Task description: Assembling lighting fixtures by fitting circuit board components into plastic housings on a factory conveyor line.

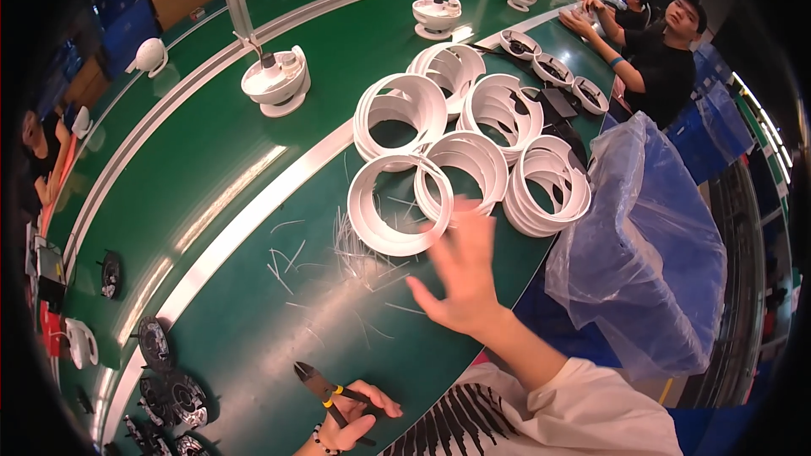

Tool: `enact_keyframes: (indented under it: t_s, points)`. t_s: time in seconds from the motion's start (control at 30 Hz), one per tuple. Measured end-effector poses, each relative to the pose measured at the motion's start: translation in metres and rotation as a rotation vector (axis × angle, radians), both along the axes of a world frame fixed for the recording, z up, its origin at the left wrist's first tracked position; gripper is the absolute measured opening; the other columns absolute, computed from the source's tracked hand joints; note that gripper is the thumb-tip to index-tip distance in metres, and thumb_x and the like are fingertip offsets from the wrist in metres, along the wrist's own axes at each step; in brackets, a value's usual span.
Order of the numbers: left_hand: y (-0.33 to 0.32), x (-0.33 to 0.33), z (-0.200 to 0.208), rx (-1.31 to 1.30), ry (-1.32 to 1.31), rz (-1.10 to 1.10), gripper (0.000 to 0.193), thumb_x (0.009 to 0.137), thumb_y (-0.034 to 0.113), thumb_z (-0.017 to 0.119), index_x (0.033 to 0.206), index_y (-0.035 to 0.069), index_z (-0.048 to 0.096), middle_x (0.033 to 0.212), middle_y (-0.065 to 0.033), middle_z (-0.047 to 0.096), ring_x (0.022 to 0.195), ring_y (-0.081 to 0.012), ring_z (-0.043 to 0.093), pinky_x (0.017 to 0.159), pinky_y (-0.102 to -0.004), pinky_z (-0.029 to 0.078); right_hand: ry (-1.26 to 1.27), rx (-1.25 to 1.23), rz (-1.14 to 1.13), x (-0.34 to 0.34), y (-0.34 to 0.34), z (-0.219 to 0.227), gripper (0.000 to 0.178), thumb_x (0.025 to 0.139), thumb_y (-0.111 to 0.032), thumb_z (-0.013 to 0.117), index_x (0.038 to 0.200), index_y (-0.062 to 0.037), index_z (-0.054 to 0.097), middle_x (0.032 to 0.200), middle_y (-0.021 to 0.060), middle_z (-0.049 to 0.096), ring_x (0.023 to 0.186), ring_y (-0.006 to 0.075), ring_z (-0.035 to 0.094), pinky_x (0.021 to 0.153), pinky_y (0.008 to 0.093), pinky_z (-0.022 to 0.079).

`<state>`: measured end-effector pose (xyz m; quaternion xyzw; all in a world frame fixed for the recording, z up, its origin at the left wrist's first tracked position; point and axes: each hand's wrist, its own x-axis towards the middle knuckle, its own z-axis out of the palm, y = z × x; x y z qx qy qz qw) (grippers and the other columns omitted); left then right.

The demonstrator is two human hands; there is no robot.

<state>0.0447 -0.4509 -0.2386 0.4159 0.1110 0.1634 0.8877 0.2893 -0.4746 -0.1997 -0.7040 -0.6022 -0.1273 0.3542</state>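
- Pliers (318, 383) are grasped in the left hand (340, 434).
- The right hand (465, 280) is spread unclenched beside a white ring (361, 213).
- Thin strips (348, 252) are strewn nearby.

I'm standing in an assembly-line factory: matching white housings (277, 86) dot the green conveyor belt (198, 165), workers (663, 76) along both sides.

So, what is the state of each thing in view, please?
Left hand: closed around cutters
Cutters: held
Right hand: open, blurred
White rings: mostly stacked
White strips: loose, scattered
Clear plastic: crumpled
Nearest white housing: upright, insides exposed
Black round parts: mostly clustered
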Motion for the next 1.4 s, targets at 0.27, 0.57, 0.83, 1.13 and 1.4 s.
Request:
enact_keyframes:
  t_s: [0.27, 0.57, 0.83, 1.13, 1.4]
  points:
    - [0.000, 0.000, -0.005, -0.014, -0.004, -0.019, 0.020, 0.074, 0.010, 0.053, 0.089, 0.001, 0.042, 0.081, -0.0174, 0.055, 0.081, -0.0283, 0.057, 0.084, -0.0433, 0.041, -0.590, -0.495, 0.212, 0.035, 0.043, 0.010, 0.011, 0.060, -0.008, 0.055, 0.068, -0.0001, 0.057, 0.081, 0.0115, 0.058, 0.106, 0.0308, 0.044, 0.098, 0.0511, 0.021]
    - [0.001, -0.001, -0.008, -0.017, -0.010, -0.011, 0.020, 0.075, 0.010, 0.052, 0.089, 0.001, 0.041, 0.082, -0.0173, 0.055, 0.082, -0.0278, 0.057, 0.085, -0.0440, 0.041, -0.337, -0.047, 0.133, 0.052, 0.036, 0.039, 0.015, 0.062, -0.001, 0.055, 0.076, -0.0059, 0.056, 0.070, 0.0046, 0.058, 0.071, 0.0210, 0.056, 0.085, 0.0422, 0.039]
    - [0.000, 0.000, -0.009, -0.010, -0.001, -0.007, 0.019, 0.075, 0.009, 0.052, 0.089, 0.000, 0.042, 0.082, -0.0172, 0.055, 0.082, -0.0278, 0.057, 0.085, -0.0440, 0.041, -0.136, -0.297, -0.065, 0.091, 0.032, 0.031, 0.015, 0.065, -0.009, 0.064, 0.077, -0.0025, 0.058, 0.059, 0.0177, 0.052, 0.058, 0.0348, 0.049, 0.060, 0.0407, 0.039]
    - [0.003, -0.001, -0.011, -0.031, -0.049, -0.053, 0.020, 0.074, 0.003, 0.046, 0.093, 0.000, 0.042, 0.086, -0.0138, 0.055, 0.088, -0.0234, 0.055, 0.086, -0.0374, 0.040, -0.102, -0.230, 0.018, 0.088, 0.029, 0.033, 0.015, 0.065, -0.007, 0.063, 0.078, -0.0021, 0.057, 0.059, 0.0144, 0.053, 0.058, 0.0340, 0.050, 0.060, 0.0387, 0.038]
    - [0.004, -0.002, -0.014, -0.059, -0.064, -0.037, 0.020, 0.074, 0.005, 0.047, 0.093, 0.000, 0.042, 0.086, -0.0139, 0.055, 0.087, -0.0239, 0.055, 0.086, -0.0386, 0.041, -0.058, -0.155, 0.149, 0.069, 0.020, 0.041, 0.019, 0.067, -0.006, 0.060, 0.085, -0.0056, 0.057, 0.059, 0.0117, 0.053, 0.059, 0.0299, 0.050, 0.064, 0.0364, 0.038]
